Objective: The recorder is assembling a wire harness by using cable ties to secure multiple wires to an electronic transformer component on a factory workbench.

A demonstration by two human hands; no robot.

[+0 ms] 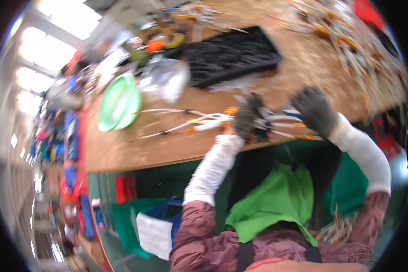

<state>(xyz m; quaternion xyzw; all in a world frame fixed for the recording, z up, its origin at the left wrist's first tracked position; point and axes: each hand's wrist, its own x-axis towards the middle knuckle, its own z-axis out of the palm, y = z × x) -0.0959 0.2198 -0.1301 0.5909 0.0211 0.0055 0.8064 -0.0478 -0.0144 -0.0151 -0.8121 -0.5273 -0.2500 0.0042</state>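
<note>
Both my hands wear dark grey gloves over white sleeves. My left hand (pixel 247 117) rests on a bundle of white cables with orange ends (pixel 204 123) lying near the front edge of the wooden workbench (pixel 136 149), and seems to grip it. My right hand (pixel 315 110) hovers over the right end of the same cables, fingers spread, next to a blue-tipped piece (pixel 291 113). Motion blur hides the exact grip.
A green plastic bowl (pixel 119 103) and a crumpled clear plastic bag (pixel 165 78) lie at the left of the bench. A black slotted tray (pixel 231 55) sits behind the cables. Several loose wires pile up at the far right (pixel 349 41). Green cloth (pixel 276 199) hangs below the bench.
</note>
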